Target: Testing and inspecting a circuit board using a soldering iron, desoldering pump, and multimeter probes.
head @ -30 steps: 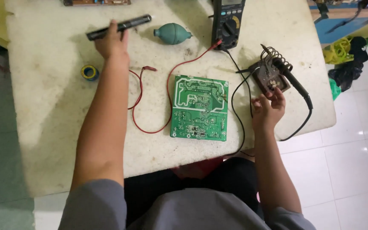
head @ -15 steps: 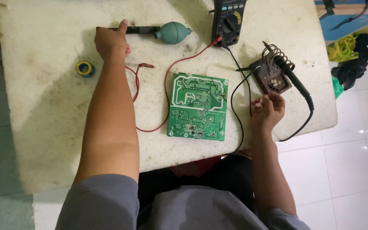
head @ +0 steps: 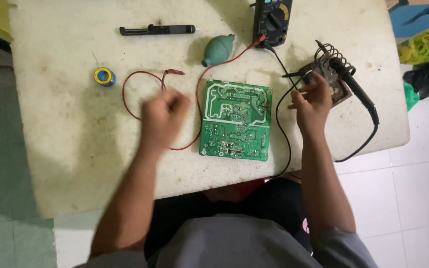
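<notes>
My left hand (head: 162, 116) hovers blurred over the table, just left of the green circuit board (head: 237, 119). Its fingers are curled and nothing shows in them. It hangs above the looped red test lead (head: 131, 106), whose red probe (head: 174, 72) lies on the table. My right hand (head: 313, 101) is right of the board, pinching the black test probe (head: 294, 75), which points left above the board's far right corner. The probe's black wire (head: 278, 124) curves down past the board's edge. Both leads run to the multimeter (head: 272, 20) at the far edge.
A black pen-shaped tool (head: 157, 30) lies far left, with a green rubber bulb (head: 218, 49) beside it. A small solder spool (head: 104, 77) sits left. The soldering iron (head: 353, 87) rests in its coil stand (head: 329, 69) right of my right hand. The worn white table (head: 65, 149) ends near my lap.
My left hand let go of the black pen-shaped tool at the far side and pulled back toward the board. The tool now lies on the table. My right hand barely moved.
</notes>
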